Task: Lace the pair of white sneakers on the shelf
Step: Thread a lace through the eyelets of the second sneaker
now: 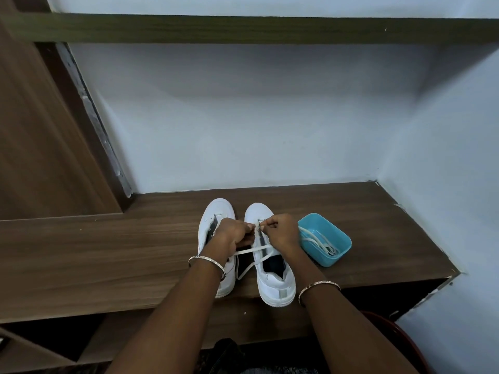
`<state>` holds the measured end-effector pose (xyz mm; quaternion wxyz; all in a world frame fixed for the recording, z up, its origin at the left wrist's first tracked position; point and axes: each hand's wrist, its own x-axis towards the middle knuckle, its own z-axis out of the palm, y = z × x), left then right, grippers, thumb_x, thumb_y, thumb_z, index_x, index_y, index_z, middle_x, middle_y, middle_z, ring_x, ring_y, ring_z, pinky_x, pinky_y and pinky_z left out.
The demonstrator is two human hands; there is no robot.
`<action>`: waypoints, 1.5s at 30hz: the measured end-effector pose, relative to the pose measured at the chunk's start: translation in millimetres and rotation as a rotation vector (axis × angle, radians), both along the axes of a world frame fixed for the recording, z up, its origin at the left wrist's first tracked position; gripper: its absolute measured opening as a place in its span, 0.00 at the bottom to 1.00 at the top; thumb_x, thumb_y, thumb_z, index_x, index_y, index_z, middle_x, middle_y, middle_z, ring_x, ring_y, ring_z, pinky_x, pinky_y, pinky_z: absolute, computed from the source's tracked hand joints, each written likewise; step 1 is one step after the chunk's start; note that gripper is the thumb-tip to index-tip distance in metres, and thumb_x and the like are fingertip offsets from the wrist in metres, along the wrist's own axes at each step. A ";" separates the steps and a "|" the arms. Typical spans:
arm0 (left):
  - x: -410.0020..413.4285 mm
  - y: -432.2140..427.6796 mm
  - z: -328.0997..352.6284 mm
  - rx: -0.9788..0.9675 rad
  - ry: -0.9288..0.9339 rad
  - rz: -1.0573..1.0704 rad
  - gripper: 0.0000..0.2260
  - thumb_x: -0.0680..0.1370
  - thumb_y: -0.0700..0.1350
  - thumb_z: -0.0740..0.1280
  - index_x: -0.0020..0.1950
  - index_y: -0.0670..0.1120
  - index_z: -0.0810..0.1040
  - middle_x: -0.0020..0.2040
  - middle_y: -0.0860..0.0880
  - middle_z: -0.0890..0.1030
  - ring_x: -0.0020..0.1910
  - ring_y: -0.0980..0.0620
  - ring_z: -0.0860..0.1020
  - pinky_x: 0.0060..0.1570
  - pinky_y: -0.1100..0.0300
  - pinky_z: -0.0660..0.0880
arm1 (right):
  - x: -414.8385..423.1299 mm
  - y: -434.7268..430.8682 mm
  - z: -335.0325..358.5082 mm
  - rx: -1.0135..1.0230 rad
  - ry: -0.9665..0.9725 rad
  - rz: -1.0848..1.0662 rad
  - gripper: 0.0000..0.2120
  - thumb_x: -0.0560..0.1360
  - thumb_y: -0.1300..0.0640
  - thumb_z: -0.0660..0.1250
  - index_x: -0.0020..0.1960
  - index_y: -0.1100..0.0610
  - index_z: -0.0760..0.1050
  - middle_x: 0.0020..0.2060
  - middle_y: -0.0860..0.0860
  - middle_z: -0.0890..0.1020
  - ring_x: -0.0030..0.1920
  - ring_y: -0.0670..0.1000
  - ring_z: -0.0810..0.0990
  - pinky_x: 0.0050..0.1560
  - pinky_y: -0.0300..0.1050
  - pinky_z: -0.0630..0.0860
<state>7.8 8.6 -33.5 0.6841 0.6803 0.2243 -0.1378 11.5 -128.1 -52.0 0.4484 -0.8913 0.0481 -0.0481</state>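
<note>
Wooden shelf (108,252), front edge: the white sneakers (216,211) sit heels toward me. Worry is the loose lace (252,249) slipping back out of the eyelet if I tug unevenly. Left hand (232,234) and right hand (280,230) both pinch it at the toe-end eyelets of the right sneaker (275,286), blue tub (341,238) just beside.

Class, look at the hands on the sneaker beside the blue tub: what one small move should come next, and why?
Probably draw the lace snug through the front eyelets. The left hand and right hand both pinch it at the toe end of the sneaker, while its loose ends trail slack across the opening.
</note>
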 end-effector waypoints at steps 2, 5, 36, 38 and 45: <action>0.5 0.2 -4.2 0.015 -0.020 0.003 0.07 0.81 0.33 0.63 0.50 0.33 0.81 0.45 0.37 0.81 0.39 0.47 0.81 0.36 0.60 0.82 | -1.1 2.2 -0.9 -0.001 -0.001 -0.003 0.03 0.73 0.61 0.74 0.44 0.58 0.87 0.42 0.53 0.87 0.44 0.53 0.85 0.49 0.47 0.80; 2.5 -0.3 -11.1 0.087 -0.070 -0.010 0.05 0.78 0.32 0.67 0.49 0.34 0.83 0.48 0.36 0.83 0.44 0.43 0.83 0.44 0.54 0.84 | -2.6 4.3 -2.1 0.039 -0.002 -0.032 0.03 0.73 0.61 0.75 0.45 0.57 0.87 0.43 0.52 0.87 0.45 0.52 0.85 0.52 0.48 0.80; -79.0 24.4 185.3 -0.233 -0.566 -0.216 0.07 0.83 0.39 0.59 0.46 0.44 0.73 0.42 0.40 0.86 0.41 0.44 0.85 0.43 0.57 0.81 | -63.0 28.5 67.7 0.086 -0.391 0.197 0.07 0.79 0.53 0.70 0.43 0.54 0.80 0.33 0.47 0.81 0.33 0.44 0.76 0.36 0.41 0.71; -87.9 31.8 190.9 -0.257 -0.578 -0.261 0.06 0.82 0.39 0.61 0.46 0.44 0.75 0.39 0.40 0.85 0.37 0.46 0.84 0.39 0.58 0.81 | -75.7 36.5 65.2 0.099 -0.479 0.168 0.11 0.80 0.54 0.68 0.39 0.52 0.77 0.30 0.44 0.76 0.32 0.44 0.74 0.35 0.40 0.69; -65.5 48.0 127.4 0.121 -0.271 -0.226 0.09 0.83 0.42 0.61 0.49 0.40 0.79 0.45 0.38 0.84 0.39 0.45 0.80 0.35 0.58 0.79 | -125.5 46.2 66.1 0.252 -0.333 0.437 0.13 0.81 0.52 0.66 0.47 0.59 0.83 0.40 0.51 0.85 0.44 0.48 0.83 0.47 0.52 0.78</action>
